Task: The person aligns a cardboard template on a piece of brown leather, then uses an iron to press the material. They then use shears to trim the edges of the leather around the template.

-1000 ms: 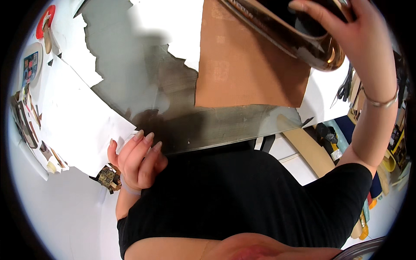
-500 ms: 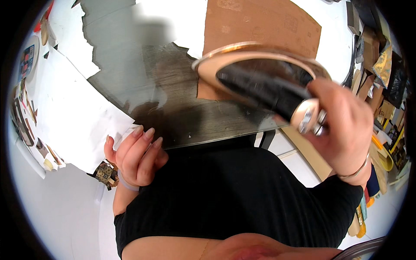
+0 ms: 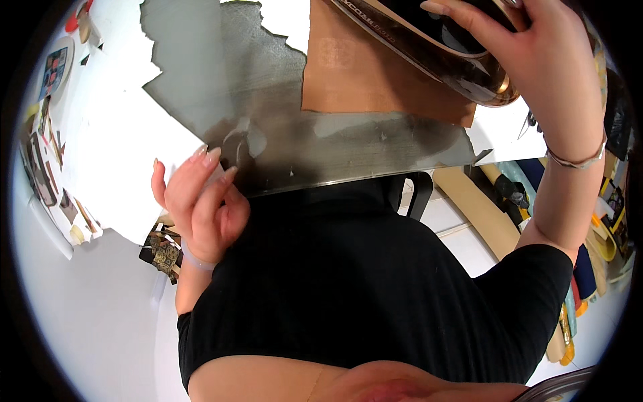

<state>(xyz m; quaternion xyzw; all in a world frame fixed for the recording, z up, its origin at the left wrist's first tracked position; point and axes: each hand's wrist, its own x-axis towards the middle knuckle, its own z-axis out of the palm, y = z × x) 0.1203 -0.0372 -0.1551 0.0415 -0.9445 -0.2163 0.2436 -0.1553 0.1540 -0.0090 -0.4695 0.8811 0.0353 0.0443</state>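
Note:
A dark, glossy clothes iron [image 3: 462,77] with gold trim is at the upper right, partly cut off by the picture's top edge. My right hand [image 3: 536,43] is closed round its handle; some of those fingers are hidden. Beneath the iron lies a brown sheet [image 3: 341,87] with faint square marks, perhaps leather. Whether the iron touches it, I cannot tell. Near the table's front edge, my left hand [image 3: 207,201] holds nothing. Its fingers are loosely curled and apart, beside the corner of a white sheet [image 3: 114,154].
The dark grey tabletop [image 3: 335,151] shows between torn-edged white sheets. A tan board [image 3: 479,211] lies below the table on the right, beside rolls and scraps. Small odds and ends line the left rim. A patterned dark piece [image 3: 163,253] is below my left hand.
The iron has moved up and away to the right with my right hand, and is turned differently. My left hand has risen slightly. The view has shifted a little.

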